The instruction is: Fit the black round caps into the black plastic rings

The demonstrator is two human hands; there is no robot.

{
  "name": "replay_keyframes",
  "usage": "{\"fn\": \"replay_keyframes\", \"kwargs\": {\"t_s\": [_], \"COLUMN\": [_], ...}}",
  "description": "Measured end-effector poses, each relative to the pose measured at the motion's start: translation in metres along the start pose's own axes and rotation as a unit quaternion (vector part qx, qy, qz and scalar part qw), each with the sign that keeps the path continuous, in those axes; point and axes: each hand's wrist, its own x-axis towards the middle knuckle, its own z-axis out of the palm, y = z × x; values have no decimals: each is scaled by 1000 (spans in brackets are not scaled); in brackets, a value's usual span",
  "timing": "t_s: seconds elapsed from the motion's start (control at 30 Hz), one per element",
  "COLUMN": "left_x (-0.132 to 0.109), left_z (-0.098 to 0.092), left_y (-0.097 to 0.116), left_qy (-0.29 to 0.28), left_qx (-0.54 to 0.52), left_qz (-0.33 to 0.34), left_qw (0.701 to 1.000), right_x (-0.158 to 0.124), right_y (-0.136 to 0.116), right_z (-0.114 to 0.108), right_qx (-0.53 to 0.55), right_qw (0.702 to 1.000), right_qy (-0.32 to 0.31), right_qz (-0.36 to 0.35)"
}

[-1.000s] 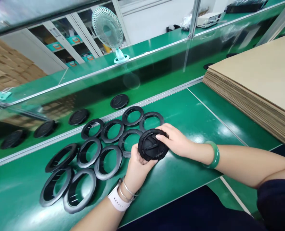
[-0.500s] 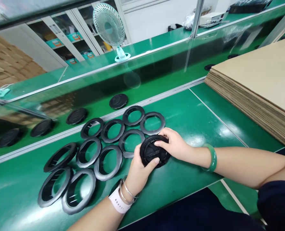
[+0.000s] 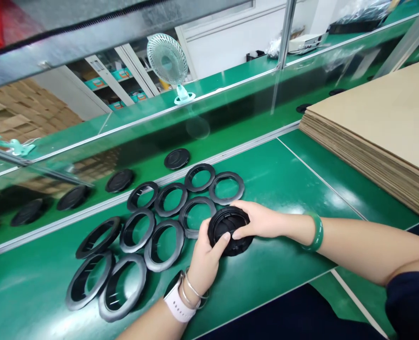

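At the near middle of the green table (image 3: 266, 174), a person's two bare hands share a round black plastic part (image 3: 227, 222), its recessed face tipped up toward the wearer. The left hand (image 3: 203, 259) grasps its left and near edge, fingers curled around the side and thumb laid on the face. The right hand (image 3: 261, 221) grips the right edge, its thumb also pressed to the face. Whether the part touches the table cannot be told.

To the left and far side of the hands lie ten black rings (image 3: 178, 236), loosely grouped, some touching. Past a metal rail (image 3: 230, 153), several black discs (image 3: 177, 158) lie spaced out along a green belt (image 3: 227, 127). At the right is a stack of cardboard sheets (image 3: 379, 118); on the far side stands a pale green fan (image 3: 167, 60). A green bangle (image 3: 315, 232) circles the right wrist, a pale pink watch strap (image 3: 178, 304) the left.
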Motion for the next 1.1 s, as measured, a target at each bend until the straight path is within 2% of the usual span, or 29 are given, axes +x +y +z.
{"fn": "replay_keyframes", "kwargs": {"t_s": [0.3,0.5,0.6,0.7,0.73,0.8,0.87,0.9,1.0,1.1], "left_x": [0,2,2,-2,-5,-8,-7,-5,13,29], "left_z": [4,5,5,4,3,5,10,13,27,38], "left_y": [-4,-3,-4,-5,-6,-4,1,5,15,19], "left_qy": [2,5,8,-11,-28,-60,-78,-81,-58,11], "left_qx": [-4,-11,-18,-85,-113,-111,15,105,341,450], "left_qz": [7,15,21,15,19,51,112,146,219,233], "left_qw": [1000,1000,1000,996,993,991,991,980,912,862], "right_x": [-5,-5,-2,7,11,19,28,32,41,43], "right_y": [-2,-3,-2,-3,-3,-2,2,5,14,17], "right_z": [18,22,21,4,-6,-32,-61,-74,-100,-105], "right_qx": [48,-13,-12,84,131,230,319,355,423,445], "right_qw": [995,993,995,994,987,954,900,873,810,788], "right_qy": [72,105,92,64,86,185,291,329,404,425], "right_qz": [56,54,38,1,-15,-44,-63,-64,-46,-21]}}
